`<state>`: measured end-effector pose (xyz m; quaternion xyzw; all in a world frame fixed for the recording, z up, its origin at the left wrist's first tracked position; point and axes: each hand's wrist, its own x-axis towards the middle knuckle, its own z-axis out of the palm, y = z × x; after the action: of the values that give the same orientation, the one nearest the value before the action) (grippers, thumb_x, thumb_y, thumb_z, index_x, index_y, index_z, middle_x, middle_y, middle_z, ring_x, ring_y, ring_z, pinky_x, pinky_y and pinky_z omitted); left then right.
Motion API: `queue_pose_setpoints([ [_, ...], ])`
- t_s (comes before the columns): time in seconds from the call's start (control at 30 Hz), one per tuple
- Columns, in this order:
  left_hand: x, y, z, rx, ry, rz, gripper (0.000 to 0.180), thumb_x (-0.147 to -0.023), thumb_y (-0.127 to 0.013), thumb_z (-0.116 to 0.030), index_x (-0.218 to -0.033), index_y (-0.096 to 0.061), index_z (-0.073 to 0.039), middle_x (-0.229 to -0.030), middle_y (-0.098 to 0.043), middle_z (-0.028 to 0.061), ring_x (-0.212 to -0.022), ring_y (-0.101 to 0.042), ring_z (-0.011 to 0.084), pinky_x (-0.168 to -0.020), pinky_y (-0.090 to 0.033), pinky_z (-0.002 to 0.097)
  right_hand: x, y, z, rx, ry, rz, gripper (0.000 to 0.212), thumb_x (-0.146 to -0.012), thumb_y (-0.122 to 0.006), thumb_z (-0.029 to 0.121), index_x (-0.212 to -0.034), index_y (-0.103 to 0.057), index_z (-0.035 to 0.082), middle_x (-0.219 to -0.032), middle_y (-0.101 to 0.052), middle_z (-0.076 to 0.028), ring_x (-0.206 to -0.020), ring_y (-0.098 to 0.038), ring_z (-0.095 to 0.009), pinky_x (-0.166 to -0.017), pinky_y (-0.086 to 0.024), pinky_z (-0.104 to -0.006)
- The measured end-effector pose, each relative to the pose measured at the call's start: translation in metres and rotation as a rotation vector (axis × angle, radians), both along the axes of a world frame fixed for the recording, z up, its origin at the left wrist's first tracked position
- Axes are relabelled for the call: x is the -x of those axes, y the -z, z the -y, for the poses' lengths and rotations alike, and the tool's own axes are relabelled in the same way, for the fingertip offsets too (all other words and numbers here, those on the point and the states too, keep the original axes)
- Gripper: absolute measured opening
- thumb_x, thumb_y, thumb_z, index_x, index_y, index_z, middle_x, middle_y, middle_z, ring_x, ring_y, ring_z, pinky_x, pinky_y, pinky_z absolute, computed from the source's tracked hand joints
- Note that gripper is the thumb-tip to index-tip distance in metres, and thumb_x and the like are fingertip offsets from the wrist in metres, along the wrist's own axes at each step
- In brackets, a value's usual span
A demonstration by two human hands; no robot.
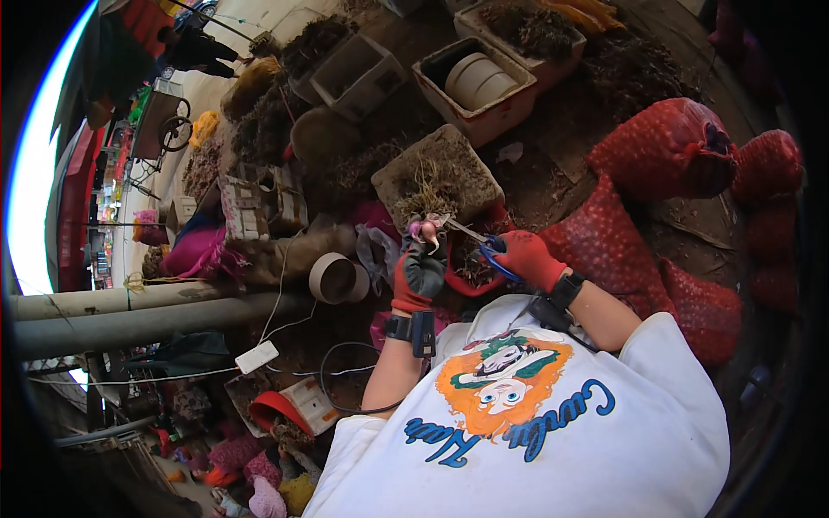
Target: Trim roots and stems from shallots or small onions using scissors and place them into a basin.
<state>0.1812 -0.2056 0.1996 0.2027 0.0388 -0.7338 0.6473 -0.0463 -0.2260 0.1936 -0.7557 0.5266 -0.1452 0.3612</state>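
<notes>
My left hand [420, 276], in a red and dark grey glove, is closed around a small bunch of pinkish-purple shallots [423, 230] with dry stalks. My right hand [530, 259], in a red glove, grips scissors [496, 252] with blue handles. Their blades point left and reach the stalks just above the bulbs; whether they touch is too small to tell. Just beyond both hands is a dirt-covered, pale, box-like block [471, 168], with dry stalks [423, 186] lying on top. Part of a red tub or bag [471, 287] shows between my wrists.
Red mesh sacks [600, 246] full of bulbs crowd the right side. Beyond the block stand a white crate [358, 78] and a foam box [475, 86] holding a round tub. At left are a tape-like ring [335, 278], thick pipes [173, 315] and a power strip [256, 356] with cables.
</notes>
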Motion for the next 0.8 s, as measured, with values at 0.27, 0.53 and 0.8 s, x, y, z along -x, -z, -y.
queue_pose_setpoints([
  [0.27,-0.011,0.054,-0.014,0.296,0.081,0.513,0.03,-0.091,-0.046,0.0,-0.12,-0.053,-0.001,-0.119,-0.058,0.0106,-0.11,-0.057,0.0202,-0.09,-0.049,0.0264,-0.027,-0.023,0.021,-0.298,0.079,0.758,0.027,-0.08,-0.068,0.028,-0.091,-0.065,0.003,-0.079,-0.067,-0.007,-0.073,-0.063,-0.017,-0.068,-0.048,-0.0302],
  [0.53,0.011,0.003,-0.019,0.146,0.287,0.752,0.027,-0.094,-0.053,-0.012,-0.12,-0.054,-0.003,-0.102,-0.062,0.0019,-0.091,-0.058,0.0082,-0.081,-0.047,0.0203,-0.05,-0.016,0.023,-0.384,0.015,0.905,0.018,-0.078,-0.066,0.013,-0.089,-0.064,-0.001,-0.08,-0.066,-0.004,-0.075,-0.06,-0.008,-0.069,-0.049,-0.025],
  [0.8,0.009,-0.019,-0.023,0.25,0.3,1.089,0.017,-0.097,-0.049,-0.019,-0.098,-0.057,-0.003,-0.093,-0.055,-0.0009,-0.084,-0.05,0.0079,-0.078,-0.042,0.0224,-0.054,0.006,0.027,0.049,0.165,0.38,0.029,-0.071,-0.071,0.02,-0.091,-0.063,0.0,-0.083,-0.066,-0.017,-0.074,-0.064,-0.028,-0.07,-0.049,-0.0374],
])
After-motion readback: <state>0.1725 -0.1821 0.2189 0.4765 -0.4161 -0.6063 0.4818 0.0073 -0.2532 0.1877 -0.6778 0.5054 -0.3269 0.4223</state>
